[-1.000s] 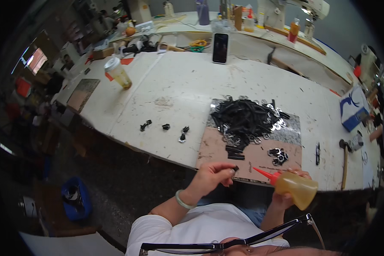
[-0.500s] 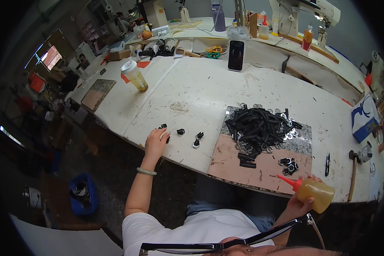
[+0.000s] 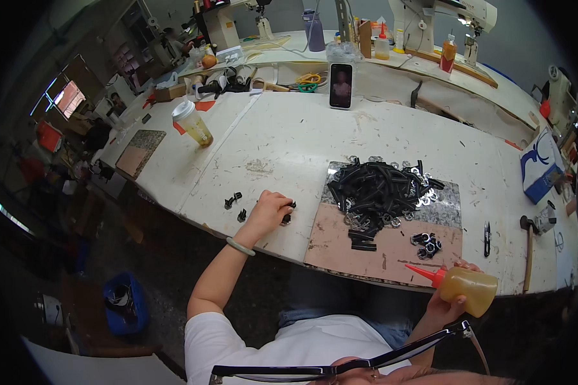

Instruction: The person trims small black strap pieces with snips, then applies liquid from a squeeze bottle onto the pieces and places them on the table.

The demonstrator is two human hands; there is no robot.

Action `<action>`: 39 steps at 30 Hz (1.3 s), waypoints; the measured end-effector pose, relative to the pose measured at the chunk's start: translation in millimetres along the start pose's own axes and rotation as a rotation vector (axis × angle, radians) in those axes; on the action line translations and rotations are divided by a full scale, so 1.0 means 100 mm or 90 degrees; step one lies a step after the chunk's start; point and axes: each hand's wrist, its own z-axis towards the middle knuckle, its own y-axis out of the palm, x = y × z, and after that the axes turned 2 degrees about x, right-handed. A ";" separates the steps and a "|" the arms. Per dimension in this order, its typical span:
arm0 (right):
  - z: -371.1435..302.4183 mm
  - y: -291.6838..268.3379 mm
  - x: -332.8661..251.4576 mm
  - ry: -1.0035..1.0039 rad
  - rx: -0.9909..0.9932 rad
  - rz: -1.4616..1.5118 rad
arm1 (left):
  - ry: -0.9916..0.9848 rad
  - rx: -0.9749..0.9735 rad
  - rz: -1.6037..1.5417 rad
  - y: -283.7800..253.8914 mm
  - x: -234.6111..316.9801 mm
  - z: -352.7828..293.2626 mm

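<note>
My right hand (image 3: 453, 306) is wrapped round a squeeze bottle (image 3: 472, 290) of amber liquid, its long red nozzle pointing left over the mat's front edge. At the left, my left hand (image 3: 268, 215) bends its fingers down onto a small black looped piece (image 3: 293, 205); the fingertips partly hide it and another dark piece (image 3: 286, 219) beside it. Left of that hand lie small black pieces (image 3: 232, 201) and a single one (image 3: 241, 215). A heap of black strips and metal rings (image 3: 382, 189) covers the mat's far part. Several ringed black pieces (image 3: 426, 246) sit near the bottle's nozzle.
The pink and speckled mat (image 3: 327, 247) lies on the white table (image 3: 282, 138). A phone (image 3: 341, 85) stands upright at the back, a lidded drink cup (image 3: 193, 124) at far left. To the right are a black cutter-like tool (image 3: 487, 239), a hammer (image 3: 528, 256) and a blue-white box (image 3: 541, 168).
My left hand has moved right, from the leftmost black pieces to the pair nearer the mat, uncovering those at left. My right hand still holds the bottle. The view has shifted slightly.
</note>
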 end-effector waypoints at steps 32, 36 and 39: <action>-0.05 0.06 0.01 0.031 -0.080 0.109 | -0.325 -0.156 -1.188 0.27 1.68 -0.50; -0.08 0.08 -0.05 0.058 -0.067 0.119 | -0.283 -0.174 -1.146 0.31 1.74 -0.56; -0.10 0.07 -0.05 0.060 -0.041 0.118 | -0.302 -0.171 -1.082 0.34 1.80 -0.59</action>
